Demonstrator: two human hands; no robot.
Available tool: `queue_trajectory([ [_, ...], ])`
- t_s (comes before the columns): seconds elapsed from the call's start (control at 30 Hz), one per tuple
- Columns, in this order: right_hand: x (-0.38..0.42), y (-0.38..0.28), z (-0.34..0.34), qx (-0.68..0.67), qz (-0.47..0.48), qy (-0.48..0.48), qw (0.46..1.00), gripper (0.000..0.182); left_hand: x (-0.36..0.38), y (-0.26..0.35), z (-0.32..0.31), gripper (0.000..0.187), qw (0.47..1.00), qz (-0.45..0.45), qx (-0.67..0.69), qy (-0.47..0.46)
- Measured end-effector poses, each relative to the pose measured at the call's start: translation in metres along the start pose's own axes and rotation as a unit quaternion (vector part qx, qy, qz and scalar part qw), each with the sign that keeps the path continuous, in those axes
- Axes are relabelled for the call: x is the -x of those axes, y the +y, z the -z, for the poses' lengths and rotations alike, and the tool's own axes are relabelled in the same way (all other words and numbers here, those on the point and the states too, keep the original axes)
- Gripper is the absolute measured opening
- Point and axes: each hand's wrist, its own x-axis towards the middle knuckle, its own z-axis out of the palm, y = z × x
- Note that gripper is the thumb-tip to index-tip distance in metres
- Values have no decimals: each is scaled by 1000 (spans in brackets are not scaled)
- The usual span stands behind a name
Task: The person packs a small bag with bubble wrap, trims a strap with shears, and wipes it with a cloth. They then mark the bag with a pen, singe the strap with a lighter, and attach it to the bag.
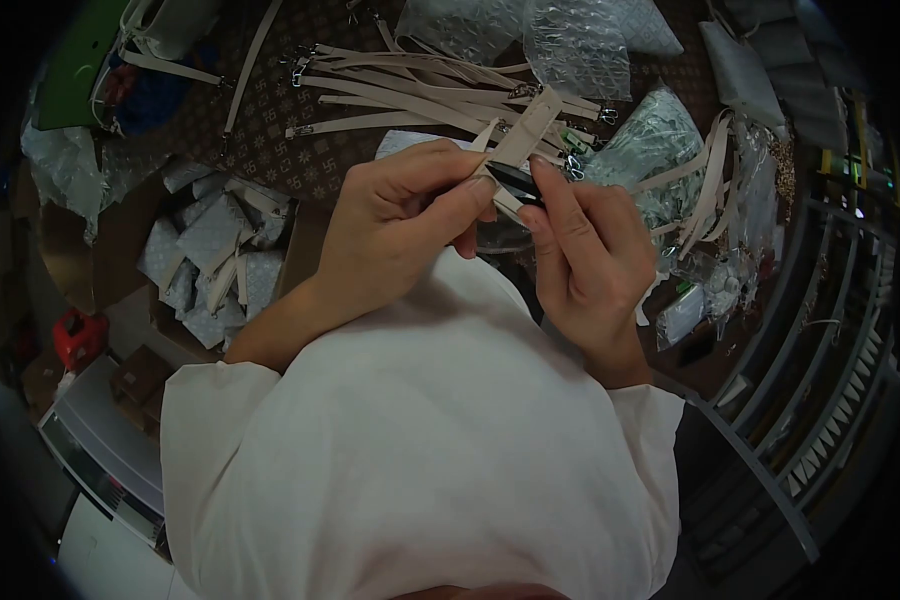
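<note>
The left forearm (285, 322) is angled inward and the left hand (400, 220) is pinched at thumb and fingertips, while the right hand (595, 245) is held just beside it, forefinger extended and thumb bent near it.

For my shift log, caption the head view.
Left hand pinches a beige flat strap; right hand holds a slim black tool.

From far away I see a loose white shirt (420, 430) with soft folds and short, wide sleeves (205, 425). The left hand (395, 215) and right hand (592, 235) are bare.
</note>
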Motion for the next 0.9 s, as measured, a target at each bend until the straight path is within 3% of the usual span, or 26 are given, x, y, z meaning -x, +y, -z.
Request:
queue_trajectory([
  [0.4, 0, 7, 0, -5, 12, -1, 1000, 33, -2, -1, 3, 15, 999, 29, 27, -17],
  [0.47, 2, 17, 0, -71, -146, 48, 986, 28, -3, -2, 6, 17, 997, 45, 55, -26],
  [0.5, 6, 32, -2, -72, -144, 49, 986, 28, -3, -1, 8, 18, 995, 53, 75, -33],
  [0.57, 24, 80, -14, -36, -276, 127, 952, 28, -3, -2, 10, 20, 993, 60, 92, -41],
  [0.67, 72, 147, -35, -10, -334, 103, 937, 28, -4, -5, 10, 22, 993, 61, 96, -19],
  [0.73, 94, 168, -44, 109, -394, -48, 912, 28, -6, -4, 8, 23, 983, 87, 159, 1],
  [0.77, 90, 166, -45, 108, -391, -47, 913, 28, -7, -4, 8, 23, 984, 84, 158, 2],
  [0.83, 82, 157, -54, 206, -180, 62, 960, 28, -12, -7, 10, 25, 968, 82, 238, 20],
  [0.9, 34, 97, -48, -110, -219, 62, 967, 31, -17, -13, 13, 26, 957, 70, 281, 20],
])
